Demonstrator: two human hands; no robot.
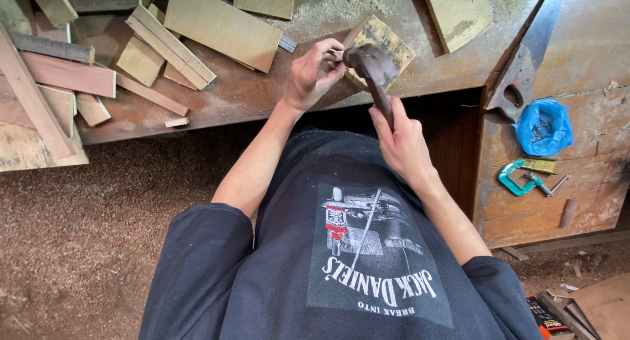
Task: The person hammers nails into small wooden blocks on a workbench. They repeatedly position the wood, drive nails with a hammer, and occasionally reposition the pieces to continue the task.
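— Where is the hammer (374, 74) held?
— Its handle is clasped by the right hand (401, 143), long axis running away from the body, over the counter (249, 94) edge.
— And the left hand (308, 77)?
— Its fingertips are pinched together at the hammer's head; what is pinched cannot be told.

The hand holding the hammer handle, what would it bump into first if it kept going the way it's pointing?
The right hand points up along the hammer toward the bench. Going straight on, it would likely first meet the small wood block lying just beyond the hammer's head, though depth is hard to judge here.
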